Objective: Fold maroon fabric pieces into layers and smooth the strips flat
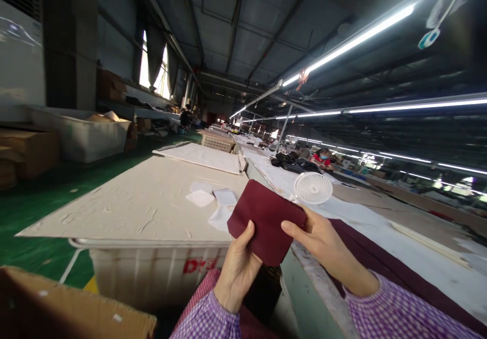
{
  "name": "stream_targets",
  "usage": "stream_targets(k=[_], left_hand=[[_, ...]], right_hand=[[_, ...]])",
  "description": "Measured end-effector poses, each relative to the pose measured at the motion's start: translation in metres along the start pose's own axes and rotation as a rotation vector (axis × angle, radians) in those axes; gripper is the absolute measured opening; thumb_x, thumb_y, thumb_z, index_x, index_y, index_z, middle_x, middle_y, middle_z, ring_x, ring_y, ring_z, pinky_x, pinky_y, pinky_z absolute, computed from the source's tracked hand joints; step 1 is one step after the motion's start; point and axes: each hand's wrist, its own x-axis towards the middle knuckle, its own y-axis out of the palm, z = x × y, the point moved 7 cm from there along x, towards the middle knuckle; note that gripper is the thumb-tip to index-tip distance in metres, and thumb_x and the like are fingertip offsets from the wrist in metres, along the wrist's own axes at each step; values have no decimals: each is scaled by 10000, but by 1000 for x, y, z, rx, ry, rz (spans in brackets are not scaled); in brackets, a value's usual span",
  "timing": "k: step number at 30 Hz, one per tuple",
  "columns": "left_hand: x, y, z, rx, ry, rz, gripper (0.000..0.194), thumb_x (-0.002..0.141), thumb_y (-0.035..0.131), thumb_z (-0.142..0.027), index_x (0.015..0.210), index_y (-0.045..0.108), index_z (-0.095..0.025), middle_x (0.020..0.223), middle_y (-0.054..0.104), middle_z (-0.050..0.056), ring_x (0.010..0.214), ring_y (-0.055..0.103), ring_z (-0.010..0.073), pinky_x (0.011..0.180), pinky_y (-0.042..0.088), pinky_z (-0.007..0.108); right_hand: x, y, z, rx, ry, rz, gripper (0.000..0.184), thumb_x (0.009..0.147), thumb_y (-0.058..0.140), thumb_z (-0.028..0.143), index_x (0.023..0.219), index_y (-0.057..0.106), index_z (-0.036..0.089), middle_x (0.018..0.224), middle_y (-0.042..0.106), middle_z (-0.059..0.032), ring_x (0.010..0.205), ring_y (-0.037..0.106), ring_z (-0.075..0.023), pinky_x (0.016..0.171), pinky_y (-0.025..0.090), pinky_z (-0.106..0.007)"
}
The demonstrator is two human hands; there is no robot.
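A dark red fabric piece (pixel 265 219) is held up in front of me by both hands. My left hand (pixel 236 270) grips its lower left edge, thumb on top. My right hand (pixel 321 240) pinches its right edge with the thumb across the cloth. Both sleeves are purple checked. Just behind the cloth a small white fan (pixel 312 187) stands on the long table (pixel 380 227). More dark red fabric (pixel 365 258) lies on that table by my right wrist.
A board-covered white bin (pixel 152 270) stands at left with several white fabric pieces (pixel 213 199) on top. A cardboard box (pixel 68 308) sits at the lower left. A person in red (pixel 322 159) works further along the table. Green floor lies at left.
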Motion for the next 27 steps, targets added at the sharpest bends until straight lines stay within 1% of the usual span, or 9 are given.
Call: stream_targets(k=[6,10,12,15,17,19,21,24,27], left_hand=[[3,-5,-5,67,-10,75,446,773,655,-110,1209,566,-138,1100,684,105,1096,595,258,1007,445,399],[-2,-4,2,43,77,-27,408,773,660,-147,1174,595,-177,1103,685,76,1069,612,228,975,473,347],[-5,-6,2,38,150,-91,426,757,672,-148,1172,599,-208,1102,686,56,1044,624,208,950,486,315],[-7,-7,-12,163,255,-59,554,701,720,-122,1219,566,-247,1111,682,42,1041,625,218,954,477,339],[-4,-6,-19,264,209,33,609,645,760,-104,1214,573,-217,1080,692,66,1039,624,253,963,467,379],[0,-9,-18,291,94,69,581,603,787,-111,1154,614,-167,1019,707,96,1023,628,285,958,467,404],[4,-13,-14,259,53,32,485,633,780,-183,1096,640,-150,1001,707,108,1020,628,292,956,464,413],[8,-13,-13,298,219,-37,420,669,759,-242,1068,639,-189,1051,689,73,1048,611,265,965,450,388],[4,-15,-28,438,444,-105,526,634,776,-179,1125,610,-268,1112,665,6,1132,558,230,1018,395,338]], right_hand=[[10,3,26,-435,-70,62,212,839,567,351,907,649,167,831,679,-46,750,641,-195,639,546,-303],[-7,25,33,-1085,-557,-166,210,877,472,169,964,657,123,859,658,-103,798,615,-237,686,521,-371],[-13,35,28,-1194,-696,-161,274,886,427,125,1070,631,123,936,656,-122,863,608,-252,722,514,-393],[3,10,17,-888,-431,-117,216,871,490,207,1023,627,138,886,658,-98,817,612,-232,702,520,-370],[15,3,5,-504,-172,133,235,853,527,273,1040,602,151,850,658,-58,783,623,-203,698,530,-338],[15,9,4,-287,-70,357,265,847,537,289,1080,569,167,855,653,-29,789,628,-185,720,532,-322],[14,9,12,-443,-147,243,206,826,551,245,1012,575,161,870,634,-43,808,610,-198,733,520,-337],[2,20,24,-971,-377,-76,109,807,494,111,851,583,157,875,598,-87,816,568,-232,705,495,-370],[1,27,20,-1006,-435,-93,137,807,481,86,849,591,157,899,596,-92,848,561,-235,722,488,-371]])
